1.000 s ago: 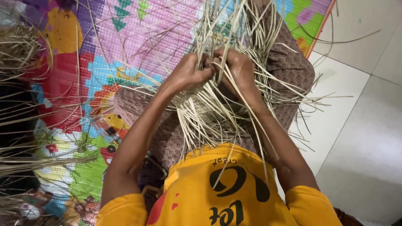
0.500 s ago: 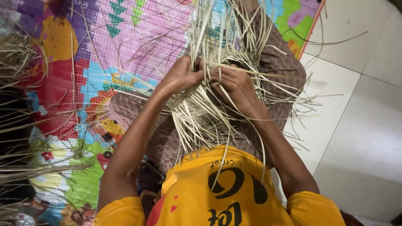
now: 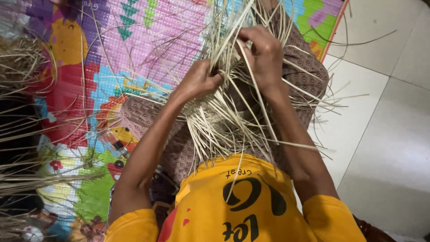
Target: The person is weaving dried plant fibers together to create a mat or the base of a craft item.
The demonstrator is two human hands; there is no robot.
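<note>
**Straw weave, both hands on it — count notes**

Straw weave point(image 3: 210, 112) sits on the person's lap, over brown patterned trousers point(image 3: 143, 116), w/ loose ends fanning out in all directions. I count 1 woven piece; loose strands too many to count, dozens at least.

Hands: 2, both the person's own.
- Left hand point(image 3: 199, 80): fingers curled and pressed together, gripping into the weave near its centre. Which strand exactly, I can't tell.
- Right hand point(image 3: 264, 56): raised just above the left, fingers bent and pinching a few upright strands near the top of the bundle.

Hands near each other, approx. touching via the strands; direct contact not resolvable.

Other items:
- 1 play mat point(image 3: 134, 36), multicoloured, under the person.
- 1 yellow shirt point(image 3: 242, 206) w/ dark lettering, bottom of view.
- Separate heap of dry straw point(image 3: 22, 62) at far left on the mat, well apart from the hands. More long stalks lie lower left.
- White tile floor point(image 3: 385, 125) right of the mat edge; a few stray strands reach onto it.

Containers: none I can make out, so no contents to log.
</note>
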